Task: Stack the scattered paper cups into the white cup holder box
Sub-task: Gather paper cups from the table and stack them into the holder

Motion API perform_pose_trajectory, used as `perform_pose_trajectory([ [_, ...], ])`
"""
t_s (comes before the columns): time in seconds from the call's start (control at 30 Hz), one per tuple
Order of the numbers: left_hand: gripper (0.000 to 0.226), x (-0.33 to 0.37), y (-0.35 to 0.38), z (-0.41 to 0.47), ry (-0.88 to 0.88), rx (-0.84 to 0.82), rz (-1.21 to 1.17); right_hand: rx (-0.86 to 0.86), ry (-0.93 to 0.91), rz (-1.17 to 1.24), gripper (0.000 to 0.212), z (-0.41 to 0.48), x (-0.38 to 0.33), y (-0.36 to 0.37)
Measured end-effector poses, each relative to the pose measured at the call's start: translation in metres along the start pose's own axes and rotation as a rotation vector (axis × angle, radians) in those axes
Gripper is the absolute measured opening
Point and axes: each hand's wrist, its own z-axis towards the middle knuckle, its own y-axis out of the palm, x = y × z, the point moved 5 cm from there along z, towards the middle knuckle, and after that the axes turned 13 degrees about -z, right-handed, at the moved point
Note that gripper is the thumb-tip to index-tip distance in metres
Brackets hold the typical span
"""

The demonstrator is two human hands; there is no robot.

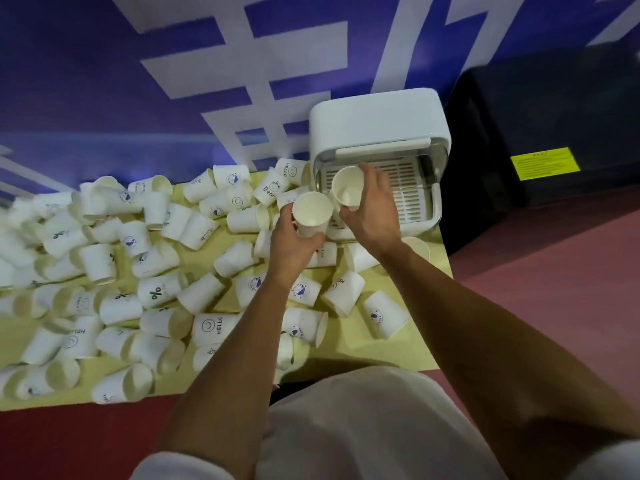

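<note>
My left fingers (pixel 286 218) are curled round a plain paper cup (pixel 311 211). The thumb lies on its left side and the other fingers wrap under its lower wall. It stands upright with its mouth towards me, above the bench (pixel 363 344) and just left of the front of the white cup holder box (pixel 377 119).

My right fingers (pixel 375 181) grip a second cup (pixel 348 190). They reach over its far rim, and the thumb is on the near side low down. This cup also has its mouth up. It sits inside the box's open front at the left end, above the slatted tray (pixel 405 188). The two cups are just beside each other, rims nearly touching, with mine on the left lower and nearer to me. Something pale shows behind the second cup's left edge, but I cannot tell what it is.

The box stands at the far right corner of the yellow bench with its opening towards me. The scattered cups (pixel 156 258) lie mostly on their sides across the rest of the bench, thickest on the left. A few lie under my forearms and right up against the box. A dark cabinet with a yellow label (pixel 544 164) stands right of the box.
</note>
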Motion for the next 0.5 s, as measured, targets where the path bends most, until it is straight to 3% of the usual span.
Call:
perform_pose_trajectory([
  [0.5,0.075,-0.024,0.002,0.022,-0.079,-0.002,-0.011,-0.136,0.069,0.020,0.083,0.018,0.007,0.022],
])
